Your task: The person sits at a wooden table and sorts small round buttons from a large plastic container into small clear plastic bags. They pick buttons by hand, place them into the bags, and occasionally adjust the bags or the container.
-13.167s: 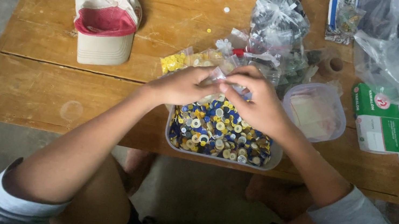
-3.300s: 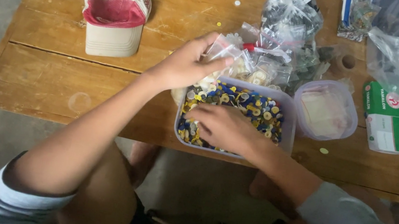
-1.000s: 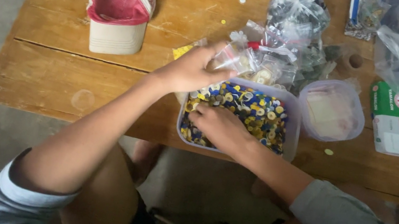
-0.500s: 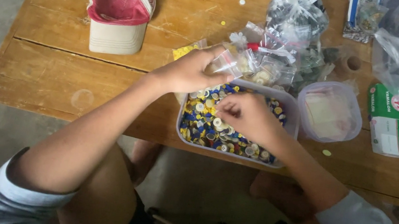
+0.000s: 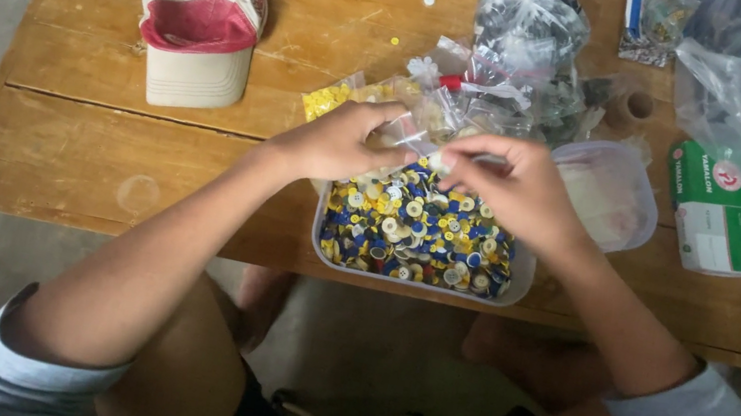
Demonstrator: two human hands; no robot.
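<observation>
Above the clear tub [image 5: 519,287] of blue, yellow and white buttons [image 5: 422,232] at the table's [image 5: 71,176] near edge, my left hand [image 5: 337,139] pinches a small clear bag [image 5: 404,133]; my right hand [image 5: 511,187] meets it, fingertips pressed together. Whether they grip anything, I cannot tell; a cap [image 5: 199,26] lies well apart.

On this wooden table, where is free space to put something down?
Bare wood lies left of the tub of buttons, in front of the cap, and behind the cap toward the far edge. Crowded: the small plastic bags and green boxes at right.
</observation>
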